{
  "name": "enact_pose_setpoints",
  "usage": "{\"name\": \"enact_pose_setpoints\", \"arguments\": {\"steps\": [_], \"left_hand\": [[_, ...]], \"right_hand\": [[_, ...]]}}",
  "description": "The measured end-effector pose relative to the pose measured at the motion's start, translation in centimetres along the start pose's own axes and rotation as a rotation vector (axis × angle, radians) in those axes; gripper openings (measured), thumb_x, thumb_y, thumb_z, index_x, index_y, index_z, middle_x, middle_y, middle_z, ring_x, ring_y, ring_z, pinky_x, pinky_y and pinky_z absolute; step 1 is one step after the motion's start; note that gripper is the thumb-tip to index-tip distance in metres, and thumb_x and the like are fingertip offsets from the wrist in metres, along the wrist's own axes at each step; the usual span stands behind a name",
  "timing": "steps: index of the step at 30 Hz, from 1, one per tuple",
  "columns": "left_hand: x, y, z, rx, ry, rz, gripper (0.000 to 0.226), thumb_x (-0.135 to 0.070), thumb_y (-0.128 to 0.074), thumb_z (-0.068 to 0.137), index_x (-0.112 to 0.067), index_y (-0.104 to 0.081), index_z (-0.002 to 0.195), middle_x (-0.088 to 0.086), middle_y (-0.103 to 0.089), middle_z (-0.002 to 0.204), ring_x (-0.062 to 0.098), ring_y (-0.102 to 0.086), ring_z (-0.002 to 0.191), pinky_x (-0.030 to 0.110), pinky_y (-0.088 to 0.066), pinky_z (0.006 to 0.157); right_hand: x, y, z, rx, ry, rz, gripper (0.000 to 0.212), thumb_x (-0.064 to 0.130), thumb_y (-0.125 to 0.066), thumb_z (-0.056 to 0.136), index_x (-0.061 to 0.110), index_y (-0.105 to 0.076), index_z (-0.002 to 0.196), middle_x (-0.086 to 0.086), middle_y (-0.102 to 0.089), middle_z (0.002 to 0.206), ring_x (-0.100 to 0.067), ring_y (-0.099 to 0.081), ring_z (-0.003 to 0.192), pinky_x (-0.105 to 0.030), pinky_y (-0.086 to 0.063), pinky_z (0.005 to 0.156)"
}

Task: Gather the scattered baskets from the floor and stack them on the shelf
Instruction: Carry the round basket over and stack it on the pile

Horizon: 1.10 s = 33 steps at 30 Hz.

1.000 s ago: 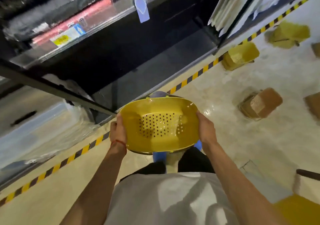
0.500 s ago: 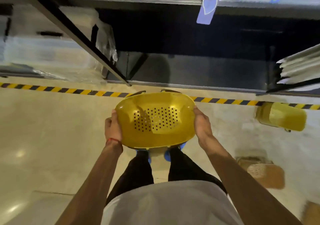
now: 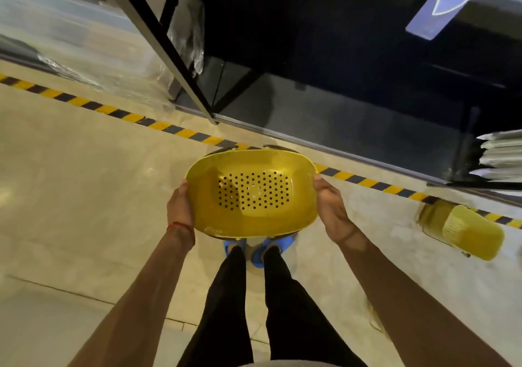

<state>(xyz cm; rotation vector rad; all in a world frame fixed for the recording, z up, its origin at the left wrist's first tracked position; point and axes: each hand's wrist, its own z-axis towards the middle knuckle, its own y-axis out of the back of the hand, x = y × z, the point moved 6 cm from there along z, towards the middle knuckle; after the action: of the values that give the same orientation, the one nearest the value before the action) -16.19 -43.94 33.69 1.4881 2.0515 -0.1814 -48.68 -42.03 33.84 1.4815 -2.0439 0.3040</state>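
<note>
A yellow basket (image 3: 251, 194) with a perforated bottom hangs in front of me, its open side up. My left hand (image 3: 180, 211) grips its left rim and my right hand (image 3: 332, 211) grips its right rim. Dark handles show at its far edge. It is held above the floor, just short of the dark bottom shelf (image 3: 353, 123). Another yellow basket (image 3: 469, 232) lies tipped on its side on the floor at the right, near the striped line.
A yellow-black hazard stripe (image 3: 180, 132) runs along the floor before the shelving. A black upright post (image 3: 169, 53) stands left of the bay. Plastic-wrapped goods (image 3: 93, 53) fill the left bay; stacked white packs (image 3: 500, 157) sit at right. My feet (image 3: 260, 251) are below the basket.
The view has swung from the floor's right side toward the shelf bay and moved closer. The basket stays held in both hands. The brown baskets have left the view.
</note>
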Motion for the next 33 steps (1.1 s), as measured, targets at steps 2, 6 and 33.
{"name": "enact_pose_setpoints", "arguments": {"steps": [2, 6, 33], "left_hand": [[1.3, 0.0, 1.7, 0.022, 0.024, -0.024, 0.048, -0.053, -0.046, 0.099, -0.022, -0.057, 0.132, 0.007, -0.059, 0.135, 0.033, -0.054, 0.122, 0.054, -0.041, 0.108], [3.3, -0.3, 3.9, 0.036, 0.040, -0.042, 0.035, -0.040, -0.046, 0.102, -0.020, -0.058, 0.129, 0.005, -0.060, 0.126, 0.028, -0.054, 0.118, 0.048, -0.040, 0.110], [7.4, 0.4, 8.5, -0.073, -0.132, 0.168, 0.013, -0.031, -0.067, 0.093, -0.020, -0.072, 0.097, 0.008, -0.071, 0.104, 0.031, -0.065, 0.102, 0.051, -0.051, 0.098]], "right_hand": [[-0.7, -0.2, 0.9, 0.054, 0.042, -0.064, 0.031, 0.029, -0.045, 0.108, 0.013, -0.071, 0.116, -0.002, -0.074, 0.104, -0.018, -0.072, 0.099, -0.035, -0.060, 0.088], [-1.0, -0.5, 3.6, 0.030, 0.124, -0.151, 0.026, 0.028, -0.046, 0.108, 0.017, -0.069, 0.114, 0.008, -0.072, 0.098, 0.000, -0.068, 0.084, -0.019, -0.054, 0.074], [-4.4, -1.0, 8.7, -0.018, 0.120, -0.052, 0.022, 0.027, -0.058, 0.102, 0.023, -0.075, 0.088, -0.001, -0.072, 0.088, -0.029, -0.064, 0.094, -0.049, -0.052, 0.093]]}}
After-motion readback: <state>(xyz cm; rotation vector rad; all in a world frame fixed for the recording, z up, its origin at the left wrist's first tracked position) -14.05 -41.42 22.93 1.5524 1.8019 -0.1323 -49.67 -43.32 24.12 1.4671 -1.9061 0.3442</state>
